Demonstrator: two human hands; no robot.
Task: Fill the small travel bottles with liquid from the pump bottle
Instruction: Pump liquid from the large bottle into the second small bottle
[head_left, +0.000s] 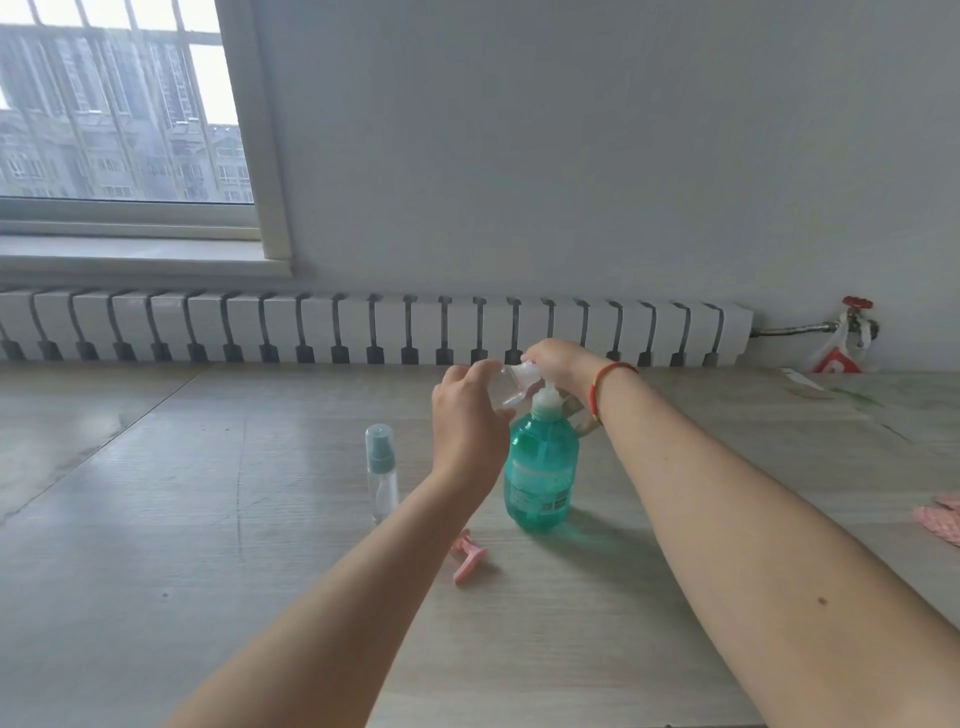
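A teal pump bottle (542, 473) with a white pump head stands mid-table. My right hand (558, 361) lies on top of the pump head, fingers curved over it. My left hand (467, 410) grips a small clear travel bottle (511, 384), tilted, with its mouth by the pump spout. Left of the pump bottle a second small clear travel bottle (382, 473) with a teal spray cap stands upright. On the table in front of the pump bottle lies a pink cap piece (467, 556).
The wooden table (208, 519) reaches back to a white radiator (363, 327) under the window. A red valve with a tag (852, 332) hangs at the far right. Pink cloth (943, 522) lies at the table's right edge.
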